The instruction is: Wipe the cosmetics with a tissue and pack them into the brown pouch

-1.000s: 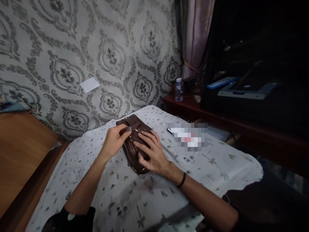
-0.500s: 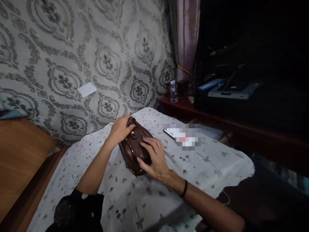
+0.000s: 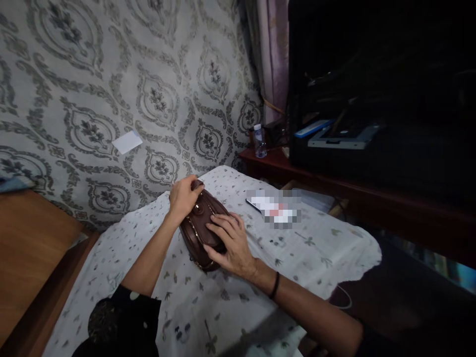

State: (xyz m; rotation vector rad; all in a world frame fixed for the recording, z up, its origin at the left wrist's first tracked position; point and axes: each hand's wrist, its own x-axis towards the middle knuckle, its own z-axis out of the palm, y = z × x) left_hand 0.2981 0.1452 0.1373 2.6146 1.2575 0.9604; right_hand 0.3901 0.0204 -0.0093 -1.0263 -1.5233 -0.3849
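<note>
A brown leather bag [image 3: 194, 237] with gold zips and a round clasp lies on a white patterned cloth [image 3: 238, 317]. At its far end, my left hand [image 3: 183, 198] grips the bag, thumb on top near the clasp and fingers curled over the edge. Across the near right part of the bag rests my right hand [image 3: 231, 243], its fingers spread on the leather. The underside of the bag is hidden.
A phone [image 3: 254, 205], partly blurred out, lies right of the bag. Behind it a bottle [image 3: 260, 141] stands on a dark red desk [image 3: 273, 162] beside a large dark screen. A wooden panel [image 3: 33, 248] is at left.
The whole view has shifted slightly, so the bag and both hands appear a little further left. Both hands remain on the bag, with hardly any change in their hold.
</note>
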